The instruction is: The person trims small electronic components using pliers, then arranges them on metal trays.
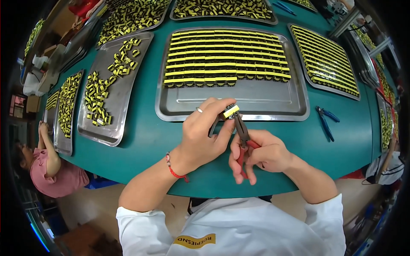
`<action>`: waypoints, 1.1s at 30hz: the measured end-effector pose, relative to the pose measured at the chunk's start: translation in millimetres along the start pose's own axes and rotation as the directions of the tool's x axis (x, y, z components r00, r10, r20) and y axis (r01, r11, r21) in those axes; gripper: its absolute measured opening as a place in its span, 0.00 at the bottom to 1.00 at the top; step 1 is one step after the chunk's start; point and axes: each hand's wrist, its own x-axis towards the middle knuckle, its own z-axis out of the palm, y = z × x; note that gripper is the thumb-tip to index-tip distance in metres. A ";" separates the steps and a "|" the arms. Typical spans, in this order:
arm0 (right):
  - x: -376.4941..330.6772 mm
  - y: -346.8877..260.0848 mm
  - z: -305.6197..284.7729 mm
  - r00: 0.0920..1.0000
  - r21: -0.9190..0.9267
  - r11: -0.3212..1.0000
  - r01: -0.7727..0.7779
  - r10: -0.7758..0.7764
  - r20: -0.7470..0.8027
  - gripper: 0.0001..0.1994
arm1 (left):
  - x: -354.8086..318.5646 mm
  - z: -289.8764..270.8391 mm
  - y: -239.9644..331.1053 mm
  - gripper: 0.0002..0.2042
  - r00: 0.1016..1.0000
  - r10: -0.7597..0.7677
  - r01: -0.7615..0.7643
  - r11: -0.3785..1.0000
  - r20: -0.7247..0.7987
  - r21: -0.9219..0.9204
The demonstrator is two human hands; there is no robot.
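Note:
Between the thumb and fingers of my left hand (203, 128) is a small black part with a yellow top (231, 112), held up over the near edge of the table. My right hand (267, 153) grips long-nosed pliers (241, 134) by their red handles. The dark jaws of the pliers reach up to the near side of the part; whether they pinch it I cannot tell. Just beyond my hands lies a metal tray (192, 100) with neat rows of similar yellow-topped parts (205, 60) in its far portion.
On the left, a metal tray (115, 104) carries loose yellow-and-black parts. Another tray of neat rows (326, 59) sits at the right. Blue-handled pliers (326, 123) lie on the green table (273, 179). More heaped trays stand at the back. A person in pink (57, 170) sits at the left.

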 end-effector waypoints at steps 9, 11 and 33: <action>-3.1 -4.3 -0.5 0.999 -0.079 0.996 -0.050 0.050 0.002 0.14 | 0.0 -3.8 1.5 0.16 0.997 -0.053 0.056 0.997 0.062 -0.058; -0.7 -0.4 9.3 0.999 0.014 1.000 0.001 0.000 -0.052 0.14 | -0.8 -3.1 0.8 0.16 0.997 -0.039 0.041 0.998 0.061 -0.036; -3.7 -8.7 -3.4 0.992 -0.001 0.993 -0.116 0.116 0.044 0.19 | -1.8 0.0 3.1 0.14 0.994 -0.106 0.108 0.993 0.038 -0.052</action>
